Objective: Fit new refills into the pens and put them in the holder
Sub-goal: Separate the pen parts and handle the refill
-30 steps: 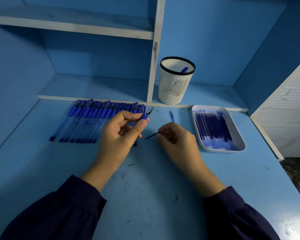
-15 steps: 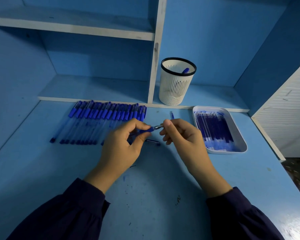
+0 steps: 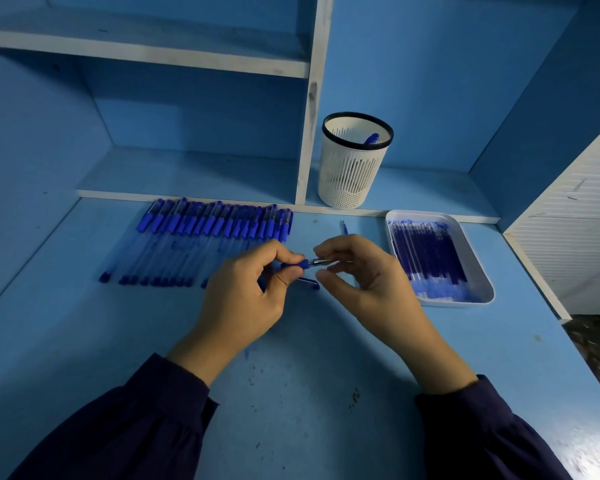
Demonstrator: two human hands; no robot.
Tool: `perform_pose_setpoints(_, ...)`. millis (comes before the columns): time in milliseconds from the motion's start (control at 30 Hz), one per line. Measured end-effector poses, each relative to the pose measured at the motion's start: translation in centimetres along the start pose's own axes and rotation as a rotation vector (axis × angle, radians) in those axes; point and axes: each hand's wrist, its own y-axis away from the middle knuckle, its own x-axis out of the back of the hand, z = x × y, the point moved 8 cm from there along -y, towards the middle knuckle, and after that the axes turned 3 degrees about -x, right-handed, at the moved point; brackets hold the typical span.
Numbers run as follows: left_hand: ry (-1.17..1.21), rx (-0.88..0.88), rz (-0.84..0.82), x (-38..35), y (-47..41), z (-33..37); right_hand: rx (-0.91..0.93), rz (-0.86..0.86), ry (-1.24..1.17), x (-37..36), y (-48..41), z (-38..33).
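The right hand [image 3: 357,271] had lifted off the desk [image 3: 326,358] centre and pinched the metal tip [image 3: 321,261]; left hand [image 3: 246,296] gripped the pen [image 3: 293,265]. Likely twisting tip, refill swap under way.

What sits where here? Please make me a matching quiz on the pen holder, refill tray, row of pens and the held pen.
Things: 1 pen holder; 2 refill tray; 3 row of pens; 4 held pen.
Places: A gripped by left hand, right hand at its tip; B desk, right side; C low shelf; D desk, left side.
Pairs: 1-C, 2-B, 3-D, 4-A.
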Motion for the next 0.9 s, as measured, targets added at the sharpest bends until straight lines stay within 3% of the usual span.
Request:
perform_pose_setpoints(467,-0.034,-0.002,0.001,-0.07,0.06,-0.01,-0.134,0.045,-0.007,0.22,0.15,0.65)
perform_pose_setpoints(633,-0.029,-0.004,-0.021,-0.18,0.09,-0.12,-0.181,0.039,-0.152,0.13,0.30,0.69)
perform_pose_setpoints(767,-0.049,-0.018,-0.016,-0.14,0.08,0.16,-0.176,0.049,-0.055,0.29,0.34,0.68)
perform_pose_setpoints(900,-0.043,-0.013,-0.014,-0.16,0.09,0.02,-0.248,0.033,-0.234,0.16,0.52,1.02)
